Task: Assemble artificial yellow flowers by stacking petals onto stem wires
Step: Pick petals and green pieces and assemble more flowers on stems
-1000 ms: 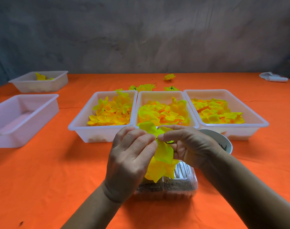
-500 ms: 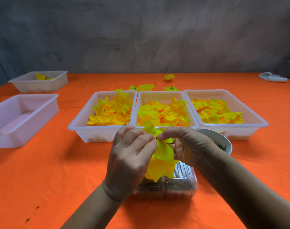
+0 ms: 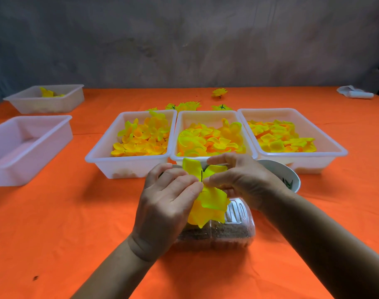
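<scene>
A stack of yellow petals [image 3: 210, 203] sits on a thin dark stem wire [image 3: 201, 175], held above a clear plastic box [image 3: 233, 229]. My left hand [image 3: 164, 203] pinches the petals and wire from the left. From the right, my right hand [image 3: 240, 180] pinches the top petal at the wire with thumb and forefinger. Behind my hands, three white trays hold loose yellow petals: left [image 3: 102, 156], middle [image 3: 208, 115], right [image 3: 326, 149].
An empty white tray [image 3: 3, 162] stands at the left, with another tray [image 3: 76, 91] holding a few petals behind it. A white bowl [image 3: 290, 175] sits by my right wrist. Finished flowers [image 3: 219, 92] lie beyond the trays. A white object [image 3: 354, 93] lies far right.
The top petal has slid down the wire, so the wire's tip now shows above it. Both hands stay together at the flower.
</scene>
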A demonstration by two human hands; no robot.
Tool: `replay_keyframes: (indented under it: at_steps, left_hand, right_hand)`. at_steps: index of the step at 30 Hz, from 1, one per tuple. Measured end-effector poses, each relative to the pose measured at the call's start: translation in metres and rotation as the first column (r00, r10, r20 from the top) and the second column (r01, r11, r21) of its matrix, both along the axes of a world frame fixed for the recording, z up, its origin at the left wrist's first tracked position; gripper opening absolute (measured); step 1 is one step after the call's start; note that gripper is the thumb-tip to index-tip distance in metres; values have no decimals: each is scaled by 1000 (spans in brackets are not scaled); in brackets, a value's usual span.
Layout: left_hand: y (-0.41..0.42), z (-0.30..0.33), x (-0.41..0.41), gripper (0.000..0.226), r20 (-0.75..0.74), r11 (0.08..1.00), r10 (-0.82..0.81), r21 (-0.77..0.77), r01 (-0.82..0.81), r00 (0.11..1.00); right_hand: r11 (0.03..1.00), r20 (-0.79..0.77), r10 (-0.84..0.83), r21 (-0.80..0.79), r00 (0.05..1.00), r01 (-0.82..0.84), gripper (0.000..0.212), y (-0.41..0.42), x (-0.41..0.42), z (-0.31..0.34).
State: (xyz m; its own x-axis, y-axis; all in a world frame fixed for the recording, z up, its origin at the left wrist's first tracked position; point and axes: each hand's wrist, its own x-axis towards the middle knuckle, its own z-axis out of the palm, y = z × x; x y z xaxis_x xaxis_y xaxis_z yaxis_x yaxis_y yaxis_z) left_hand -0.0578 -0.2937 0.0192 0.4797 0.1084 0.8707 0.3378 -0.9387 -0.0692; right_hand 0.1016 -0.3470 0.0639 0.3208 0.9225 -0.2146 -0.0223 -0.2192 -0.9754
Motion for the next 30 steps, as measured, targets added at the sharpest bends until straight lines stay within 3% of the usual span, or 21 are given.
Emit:
replay_keyframes:
  at_steps: [7,22,30]
  left_hand:
    - [-2,-4,-7,18,-22,998,-4,-70,3,1000]
    - [-1,-8,-8,11,-37,996,-7,-85,4,999]
    - [1,-6,-8,21,-60,996,-29,-88,23,998]
  right_hand:
    - [1000,322,6,24,947,-15,52,0,2,2]
    - [1000,399,16,8,917,-21,49,2,0,-4]
    - [999,336,47,-17,941,-44,48,3,1,-3]
